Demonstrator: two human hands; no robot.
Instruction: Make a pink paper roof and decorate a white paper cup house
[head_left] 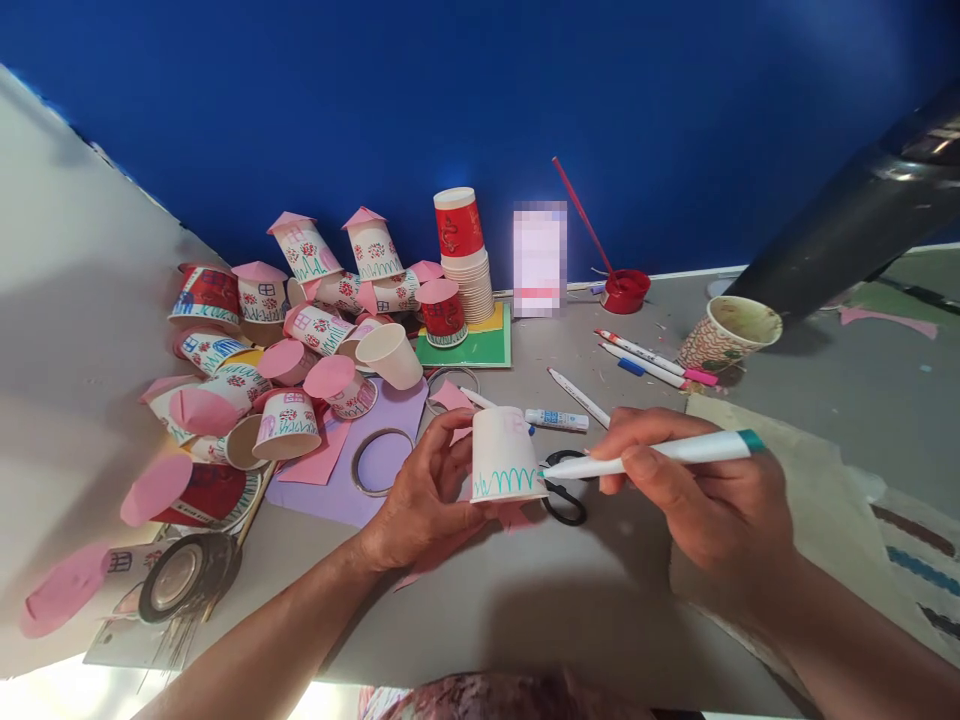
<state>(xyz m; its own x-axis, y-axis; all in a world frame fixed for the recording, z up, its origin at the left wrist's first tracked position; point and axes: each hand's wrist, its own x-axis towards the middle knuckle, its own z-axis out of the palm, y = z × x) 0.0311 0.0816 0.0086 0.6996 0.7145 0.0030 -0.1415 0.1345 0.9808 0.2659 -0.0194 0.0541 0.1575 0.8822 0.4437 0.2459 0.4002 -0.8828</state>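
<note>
My left hand (424, 490) is closed around the side of a white paper cup (504, 445), which is upside down with its rim toward me. Green zigzag grass strokes run along the rim, and a faint pink window is drawn higher up. In my right hand (701, 490) is a white marker pen (667, 453) with a green end; its tip touches the cup at the right end of the green line. Black-handled scissors (566, 503) lie behind and beside the cup, partly hidden. A glue stick (556, 419) rests just beyond it.
Many decorated paper cups with pink paper tops (289, 425) are piled at the left. A cup stack (472, 285) stands on green paper (491, 350). Tape rolls (382, 462) lie on purple paper (337, 505). Several markers and a patterned cup (720, 345) sit at the right.
</note>
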